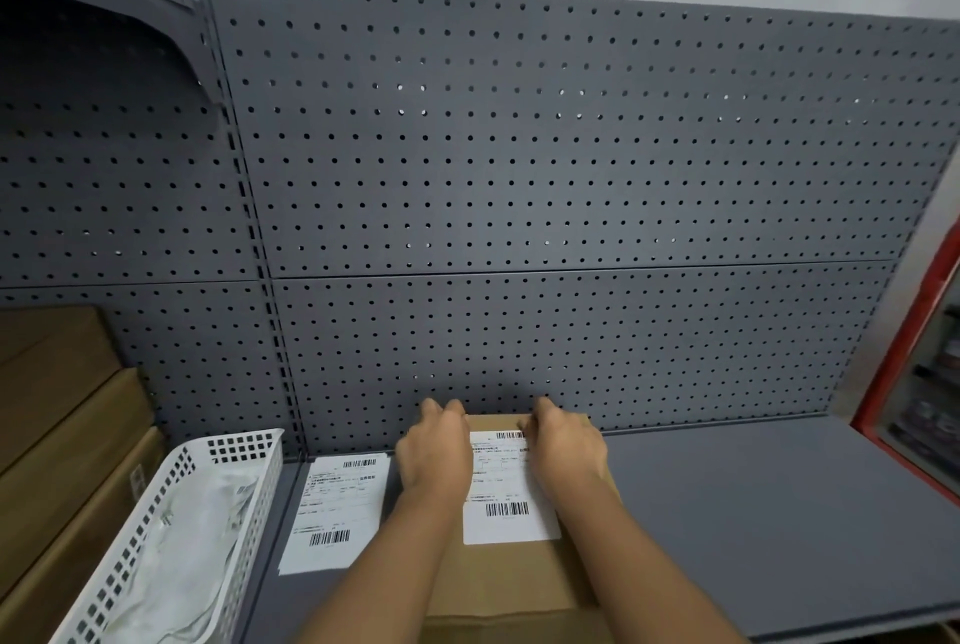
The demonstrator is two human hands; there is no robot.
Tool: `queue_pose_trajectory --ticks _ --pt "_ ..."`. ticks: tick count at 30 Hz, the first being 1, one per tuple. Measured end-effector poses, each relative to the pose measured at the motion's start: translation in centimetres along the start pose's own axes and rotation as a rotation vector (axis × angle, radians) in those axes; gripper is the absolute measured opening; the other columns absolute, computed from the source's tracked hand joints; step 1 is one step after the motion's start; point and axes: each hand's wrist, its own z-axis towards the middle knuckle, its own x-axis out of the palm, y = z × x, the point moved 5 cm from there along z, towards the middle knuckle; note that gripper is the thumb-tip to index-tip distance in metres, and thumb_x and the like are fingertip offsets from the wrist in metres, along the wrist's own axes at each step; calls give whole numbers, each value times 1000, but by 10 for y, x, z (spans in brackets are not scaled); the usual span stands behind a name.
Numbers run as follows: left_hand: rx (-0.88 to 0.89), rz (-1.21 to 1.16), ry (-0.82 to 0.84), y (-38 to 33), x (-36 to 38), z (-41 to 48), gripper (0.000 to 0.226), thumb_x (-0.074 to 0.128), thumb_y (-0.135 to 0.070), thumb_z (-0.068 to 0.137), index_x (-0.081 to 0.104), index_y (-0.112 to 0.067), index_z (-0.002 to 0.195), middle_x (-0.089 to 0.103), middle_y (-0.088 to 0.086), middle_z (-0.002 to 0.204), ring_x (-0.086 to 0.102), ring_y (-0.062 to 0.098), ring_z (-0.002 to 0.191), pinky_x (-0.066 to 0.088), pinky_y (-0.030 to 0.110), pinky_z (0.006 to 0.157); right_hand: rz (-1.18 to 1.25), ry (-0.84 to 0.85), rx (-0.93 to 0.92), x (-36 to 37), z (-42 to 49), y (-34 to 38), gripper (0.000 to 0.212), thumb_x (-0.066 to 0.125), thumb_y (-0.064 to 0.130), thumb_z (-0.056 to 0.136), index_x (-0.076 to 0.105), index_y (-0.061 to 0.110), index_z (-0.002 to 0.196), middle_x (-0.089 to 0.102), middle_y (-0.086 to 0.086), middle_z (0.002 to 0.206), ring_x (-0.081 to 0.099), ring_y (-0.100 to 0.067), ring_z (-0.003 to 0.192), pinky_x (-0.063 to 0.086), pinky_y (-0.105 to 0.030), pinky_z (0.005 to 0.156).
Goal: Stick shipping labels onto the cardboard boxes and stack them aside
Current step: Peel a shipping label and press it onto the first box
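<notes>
In the head view, a plain brown cardboard box (511,583) with a matte surface and square edges is seen standing on a smooth grey metal shelf (753,513), close to the perforated grey pegboard (519,176) behind it. A white rectangular shipping label (501,503), printed with barcodes at its top and bottom, is laid flat on the box's top face. Both bare forearms are stretched forward over the box. The left hand (434,446) is placed at the far left corner, back upward, its fingers bent down over the far edge. The right hand (566,446) is set on the label's far right corner, its fingers likewise curled over the far edge, so that the box is held by both. A second label sheet (337,508) lies flat on the shelf just left of the box. Further left, a white plastic lattice basket (244,456) holding crumpled white paper is seen, with stacked brown boxes (62,415) beside it.
</notes>
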Motion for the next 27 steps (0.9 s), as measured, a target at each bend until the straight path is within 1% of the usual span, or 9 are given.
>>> queue_pose_trajectory --ticks 4,8,11,15,17,18,21,23,27 --pt "-18 -82 8 4 -4 -1 30 38 -31 111 61 -27 131 59 2 124 69 24 98 44 33 72 47 -18 7 3 -1 -5 11 43 11 98 52 16 96 54 4 71 55 -25 73 43 -32 64" --pt "14 -321 79 20 -7 -1 33 43 -33 107 58 -34 137 59 -7 129 64 16 107 51 33 86 275 -3 -30 -7 -4 -17 22 42 28 104 61 19 111 71 1 101 64 -25 94 49 -35 71" --pt "174 -383 169 16 -9 -14 36 46 -32 105 57 -33 139 56 -13 129 56 13 118 51 37 98 260 40 -213 -7 -16 -15 27 45 30 102 66 23 118 63 5 114 55 -22 112 52 -40 86" --pt "390 -261 175 -9 -18 -42 47 48 -33 104 48 -25 151 48 -12 146 38 15 140 36 32 114 128 -24 -415 -9 -37 -3 31 43 33 101 72 25 107 64 10 110 57 -18 106 45 -34 89" --pt "425 -217 169 -14 -21 -48 52 45 -37 106 44 -24 156 44 -10 156 36 16 146 31 31 120 127 13 -471 -11 -43 3 40 33 35 94 69 22 107 66 9 115 61 -20 108 46 -33 87" --pt "436 -199 182 -13 -21 -50 53 43 -38 107 42 -23 157 41 -8 160 35 17 148 30 32 122 136 62 -480 -9 -45 4 43 33 35 94 67 21 116 65 6 126 60 -21 118 47 -34 93" --pt "500 -114 249 -6 -15 -57 54 36 -41 111 37 -20 160 33 -3 168 30 19 154 21 31 126 136 229 -477 3 -51 0 50 40 31 104 45 18 153 38 -2 164 31 -19 153 31 -35 122" --pt "548 -69 244 -1 -8 -61 55 31 -42 112 33 -20 163 26 -4 172 21 15 158 13 26 127 96 280 -499 10 -55 -4 54 36 34 108 31 19 160 22 -1 170 15 -16 158 19 -36 128" --pt "541 -94 262 4 1 -61 55 27 -42 113 25 -25 165 19 -8 173 13 8 159 2 20 125 35 262 -515 18 -53 -8 56 30 37 109 26 20 162 17 -1 172 11 -14 159 8 -30 129"
